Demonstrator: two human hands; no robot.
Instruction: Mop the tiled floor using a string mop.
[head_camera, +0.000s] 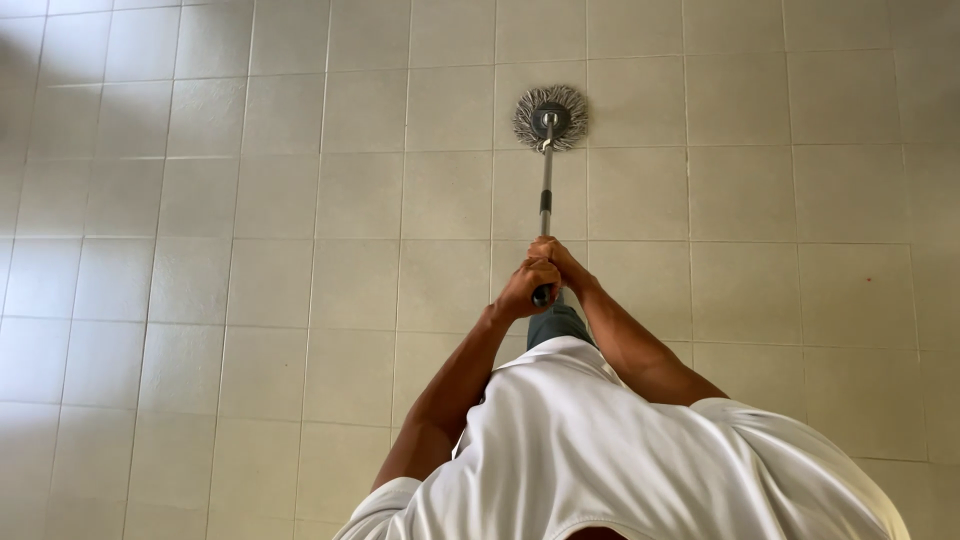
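Mopping step in hand, by my read: both hands clamped on the mop handle (546, 195), mop head (550, 117) flat on the tiled floor (250, 250).

- Left hand (523, 288): fingers wrapped round the top end of the handle, closed tight on it.
- Right hand (560, 262): closed on the handle too, just beyond the left hand toward the mop head, the two hands touching.
- Handle runs straight from the hands out to the mop head, well ahead of the person's body. Metal pole, dark hub at the joint.
- Mop head: round, grey stringy fringe, spread out on one tile, just beside a grout line.
- Person wears a white shirt (600, 450); dark trouser leg (556, 325) shows just below the hands.
- Faint reddish speck (866, 277) on a tile well to the right of the handle.

Judgement: mid-stroke at full reach. A next stroke would call for keeping both grips firm, the head pressed flat, and dragging it back along the tiles toward the feet without lifting.
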